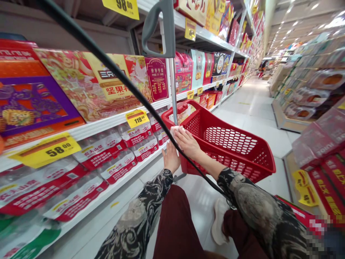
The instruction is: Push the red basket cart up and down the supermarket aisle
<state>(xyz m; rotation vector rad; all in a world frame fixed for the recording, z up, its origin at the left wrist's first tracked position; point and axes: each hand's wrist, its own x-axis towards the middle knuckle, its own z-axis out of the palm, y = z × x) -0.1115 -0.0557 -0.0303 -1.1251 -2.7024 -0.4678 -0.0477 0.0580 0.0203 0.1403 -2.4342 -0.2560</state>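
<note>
My right hand (185,141) lies flat on the near rim of a red plastic shopping basket (242,158), pressing a white cloth (174,129) onto the rim; its fingers are stretched out over the cloth. Just left of it, my left hand (170,159) rests against the basket's outer near wall, fingers pointing up and together. The basket stands on the aisle floor and looks empty inside. Its grey pull handle (161,27) rises upright on a metal pole (173,93).
Shelves on the left hold gift boxes (88,84) and shrink-wrapped packs of bottled water (118,144), with yellow price tags (137,118). More boxed goods (318,144) stand on the right. A black cable (113,70) crosses the view. The aisle floor (253,108) runs ahead.
</note>
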